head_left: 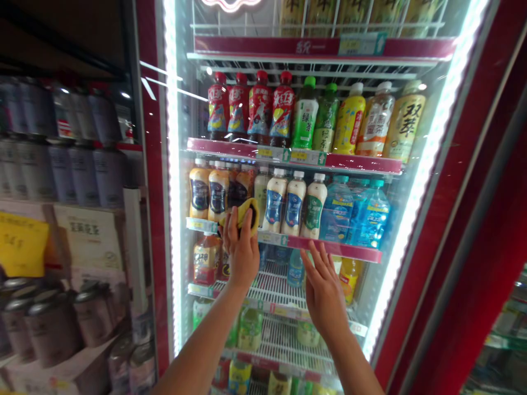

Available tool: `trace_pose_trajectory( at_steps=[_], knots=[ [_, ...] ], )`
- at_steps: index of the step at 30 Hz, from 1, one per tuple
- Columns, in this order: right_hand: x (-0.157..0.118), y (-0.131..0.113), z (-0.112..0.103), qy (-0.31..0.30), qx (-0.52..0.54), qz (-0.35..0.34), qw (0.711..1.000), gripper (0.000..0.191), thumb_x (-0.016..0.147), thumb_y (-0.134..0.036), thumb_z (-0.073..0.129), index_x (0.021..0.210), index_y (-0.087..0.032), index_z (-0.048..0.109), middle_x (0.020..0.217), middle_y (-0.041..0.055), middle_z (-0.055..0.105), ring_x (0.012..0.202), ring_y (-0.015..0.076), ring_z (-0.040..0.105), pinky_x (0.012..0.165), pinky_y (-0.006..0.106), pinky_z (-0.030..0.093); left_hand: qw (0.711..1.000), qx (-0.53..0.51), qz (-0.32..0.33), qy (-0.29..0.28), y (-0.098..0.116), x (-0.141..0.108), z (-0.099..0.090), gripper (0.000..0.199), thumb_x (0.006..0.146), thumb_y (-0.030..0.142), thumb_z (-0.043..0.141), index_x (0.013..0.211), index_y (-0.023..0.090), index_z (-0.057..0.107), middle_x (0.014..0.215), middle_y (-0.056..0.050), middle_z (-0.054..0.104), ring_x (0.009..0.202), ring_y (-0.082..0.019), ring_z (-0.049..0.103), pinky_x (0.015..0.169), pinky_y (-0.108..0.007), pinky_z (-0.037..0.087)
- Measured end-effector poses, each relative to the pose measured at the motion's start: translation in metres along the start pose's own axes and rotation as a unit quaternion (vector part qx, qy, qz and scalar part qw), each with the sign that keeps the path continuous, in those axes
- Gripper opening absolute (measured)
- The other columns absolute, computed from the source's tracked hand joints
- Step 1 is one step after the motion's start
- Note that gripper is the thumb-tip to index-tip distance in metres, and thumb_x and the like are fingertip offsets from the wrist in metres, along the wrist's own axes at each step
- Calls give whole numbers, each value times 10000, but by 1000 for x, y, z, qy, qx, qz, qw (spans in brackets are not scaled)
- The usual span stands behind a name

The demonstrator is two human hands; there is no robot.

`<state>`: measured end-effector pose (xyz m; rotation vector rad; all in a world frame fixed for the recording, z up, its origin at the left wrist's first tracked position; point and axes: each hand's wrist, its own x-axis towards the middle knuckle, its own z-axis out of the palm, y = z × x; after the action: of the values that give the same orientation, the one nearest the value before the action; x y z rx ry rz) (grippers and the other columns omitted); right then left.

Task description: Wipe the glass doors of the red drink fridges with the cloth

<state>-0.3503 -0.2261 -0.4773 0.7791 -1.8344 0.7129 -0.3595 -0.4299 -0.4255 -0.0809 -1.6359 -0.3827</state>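
My left hand [242, 255] has its fingers over a folded yellow cloth [246, 213] with a dark patch, in front of the drinks fridge's middle shelf. Its fingers hide part of the cloth. My right hand [327, 291] is to the right and a little lower, holding nothing. Its fingers are stretched out and apart, near the red shelf strip [341, 249]. Light streaks over the fridge front look like reflections on glass; whether my fingertips touch it I cannot tell. Behind the hands stand white-capped bottles [293, 200] and blue bottles [337, 211].
Red-capped and green-capped bottles fill the shelf above [260, 107]. Lower wire racks [280, 334] carry several more drinks. Bright light strips [171, 181] edge the fridge inside its red frame [436, 219]. At left, shelves hold grey canisters [53, 323] and a yellow price card [22, 244].
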Motion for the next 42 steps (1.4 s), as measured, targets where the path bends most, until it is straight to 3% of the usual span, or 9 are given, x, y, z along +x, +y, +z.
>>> trace_pose_trajectory(
  at_steps=[6,10,14,17,21,28,32,36,42],
  knots=[
    [0,-10,13,4,5,-15,1000,736,949,-41,395,1593,-384,294,1645,37,364,1553,292,254,1180,669,381,998,30,30,-36,-6,-57,-1,684,970,123,476,1581,378,304,1682,-80,262,1563,-309,219,1260,-622,190],
    [10,-19,20,15,13,-30,999,718,949,-43,392,1581,-378,330,1630,25,393,1550,275,265,1210,654,342,995,31,71,-58,-8,-22,-3,641,974,126,472,1548,391,367,1656,-60,320,1554,-288,245,1268,-598,191],
    [9,-25,26,9,12,-35,999,726,958,-58,401,1593,-391,288,1638,31,378,1552,279,259,1185,673,364,1000,17,-24,4,-36,17,-14,597,1000,184,435,1570,334,339,1654,-100,307,1527,-299,292,1257,-597,211],
    [6,-28,30,8,8,-34,999,721,964,-65,399,1597,-391,280,1641,39,372,1552,288,258,1181,675,369,996,12,-71,44,-51,-3,-19,618,1004,204,439,1592,314,287,1641,-128,309,1522,-307,291,1244,-607,232],
    [13,-38,36,10,1,-53,999,712,970,-70,400,1600,-378,280,1639,41,376,1550,301,262,1182,666,376,1000,15,-26,-6,-50,-32,-17,629,985,165,453,1577,331,319,1670,-104,258,1550,-318,224,1249,-633,193],
    [24,-56,43,8,-7,-90,996,739,981,-67,393,1619,-386,201,1656,35,344,1560,297,233,1192,666,365,995,0,-97,36,-79,29,-31,592,1002,232,425,1576,333,319,1649,-91,306,1522,-279,283,1261,-567,198],
    [17,-61,49,-4,-9,-89,996,728,994,-89,388,1622,-391,177,1664,46,325,1559,322,228,1150,696,403,992,20,-120,44,-99,5,-38,589,1013,243,394,1589,314,293,1658,-121,274,1527,-297,257,1239,-584,234],
    [22,-68,53,-5,-3,-94,996,723,995,-86,382,1621,-391,187,1655,48,346,1555,324,242,1150,690,405,998,39,-35,-18,-102,-10,-39,585,1005,198,385,1570,338,337,1675,-94,252,1557,-303,207,1256,-617,161],
    [27,-78,62,3,10,-101,995,673,1012,-115,383,1616,-371,233,1650,56,359,1551,322,258,1166,668,390,996,56,-71,23,-128,49,-51,580,1007,203,366,1573,323,329,1625,-105,349,1534,-270,274,1253,-566,224]
  ],
)
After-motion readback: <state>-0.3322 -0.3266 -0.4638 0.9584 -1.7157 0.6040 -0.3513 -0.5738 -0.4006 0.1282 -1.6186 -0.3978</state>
